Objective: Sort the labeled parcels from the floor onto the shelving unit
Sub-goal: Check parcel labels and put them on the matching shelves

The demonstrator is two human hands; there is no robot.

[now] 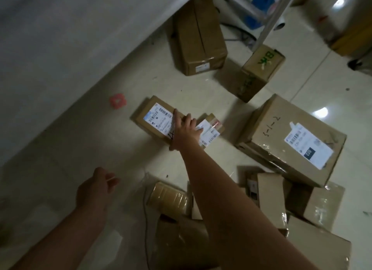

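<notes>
Several cardboard parcels lie on the pale tiled floor. My right hand [184, 130] stretches forward, fingers spread, over the gap between a flat labeled box [155, 117] and a small labeled box [210, 130] beside it; it holds nothing. My left hand [96, 187] hangs lower left above bare floor, fingers loosely curled and empty. A large box marked "2-1-5" [291, 139] with a white label lies to the right. Only a metal leg of the shelving unit [267, 22] shows at the top.
A tall brown box [199, 36] and a box marked "BK" [259, 70] lie farther off. A heap of taped boxes [271, 205] sits under my right forearm. A small red object [117, 101] lies on the floor near the grey wall [60, 28].
</notes>
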